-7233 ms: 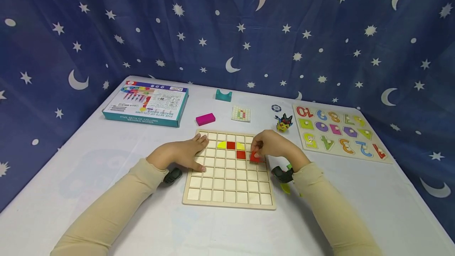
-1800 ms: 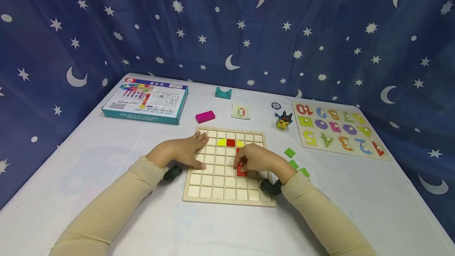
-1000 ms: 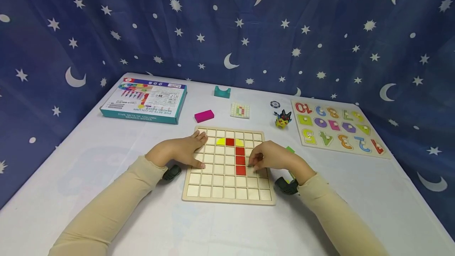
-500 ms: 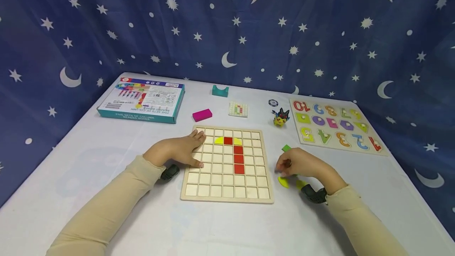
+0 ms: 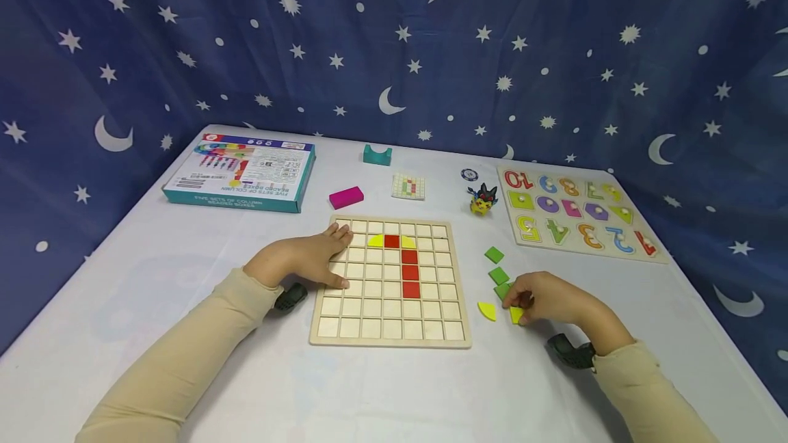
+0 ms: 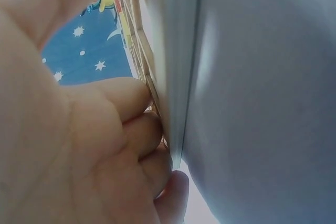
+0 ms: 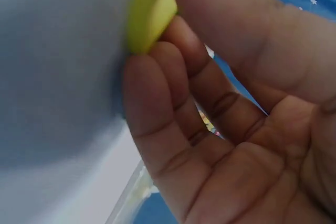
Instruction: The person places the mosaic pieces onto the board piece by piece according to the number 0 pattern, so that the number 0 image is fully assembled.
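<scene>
My left hand (image 5: 310, 256) rests with spread fingers on the left side of the wooden grid board (image 5: 332, 342); in the left wrist view its fingertips (image 6: 137, 97) lie along the board's edge. Right of the board, my right hand (image 5: 548, 299) pinches a yellow tile (image 5: 516, 316) low at the tabletop. The right wrist view shows that tile (image 7: 152, 14) between thumb and fingers, its shape partly hidden. On the board, a red tile (image 5: 391, 242) sits between two yellow curved tiles (image 5: 376, 241). Three red tiles (image 5: 410, 273) form a column below, to the right.
Several green tiles (image 5: 494, 255) and a yellow quarter-round tile (image 5: 487, 311) lie beside the board. Behind it are a pattern card (image 5: 408, 187), magenta block (image 5: 347, 197), teal block (image 5: 377, 155), boxed set (image 5: 240, 173), small figure (image 5: 483, 199), round chip (image 5: 469, 174) and number puzzle (image 5: 575, 214).
Red tiles were added to the column on the board. My right hand has left the board, moved right to the loose tiles and taken hold of a yellow one. My left hand has stayed put.
</scene>
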Demonstrator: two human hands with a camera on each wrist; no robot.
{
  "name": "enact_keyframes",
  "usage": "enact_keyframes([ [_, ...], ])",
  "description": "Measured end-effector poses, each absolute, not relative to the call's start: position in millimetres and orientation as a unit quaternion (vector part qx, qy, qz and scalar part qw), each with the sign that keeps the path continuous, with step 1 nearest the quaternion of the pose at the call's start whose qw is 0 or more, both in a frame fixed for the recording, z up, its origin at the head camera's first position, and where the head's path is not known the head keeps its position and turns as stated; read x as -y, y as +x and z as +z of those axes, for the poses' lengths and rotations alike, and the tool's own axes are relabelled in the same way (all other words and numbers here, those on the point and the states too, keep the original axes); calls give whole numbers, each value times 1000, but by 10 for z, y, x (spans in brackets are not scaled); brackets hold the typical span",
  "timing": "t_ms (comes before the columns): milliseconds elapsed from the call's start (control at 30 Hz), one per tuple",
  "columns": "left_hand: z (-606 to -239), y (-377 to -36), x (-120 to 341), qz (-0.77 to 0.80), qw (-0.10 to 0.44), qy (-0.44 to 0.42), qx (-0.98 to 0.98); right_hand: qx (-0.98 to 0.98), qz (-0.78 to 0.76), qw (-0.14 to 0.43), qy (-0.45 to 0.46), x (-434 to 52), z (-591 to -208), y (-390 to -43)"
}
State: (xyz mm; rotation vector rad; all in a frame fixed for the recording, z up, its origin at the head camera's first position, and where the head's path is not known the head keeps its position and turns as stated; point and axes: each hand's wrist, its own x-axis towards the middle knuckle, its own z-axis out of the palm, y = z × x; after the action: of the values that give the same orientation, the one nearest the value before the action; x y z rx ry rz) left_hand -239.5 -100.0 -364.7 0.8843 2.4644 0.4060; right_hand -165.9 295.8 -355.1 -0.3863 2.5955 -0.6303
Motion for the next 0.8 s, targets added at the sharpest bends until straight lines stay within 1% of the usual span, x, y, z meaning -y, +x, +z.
enact_keyframes([
  [500,-3629,-2381,996,148,244,327,-901,-946,-221,205,-116,-2885,-3582,-1616],
  [800,-3621,-2376,996,147,243,326,-901,-945,-208,190,-164,-2870,-3482,-1660],
])
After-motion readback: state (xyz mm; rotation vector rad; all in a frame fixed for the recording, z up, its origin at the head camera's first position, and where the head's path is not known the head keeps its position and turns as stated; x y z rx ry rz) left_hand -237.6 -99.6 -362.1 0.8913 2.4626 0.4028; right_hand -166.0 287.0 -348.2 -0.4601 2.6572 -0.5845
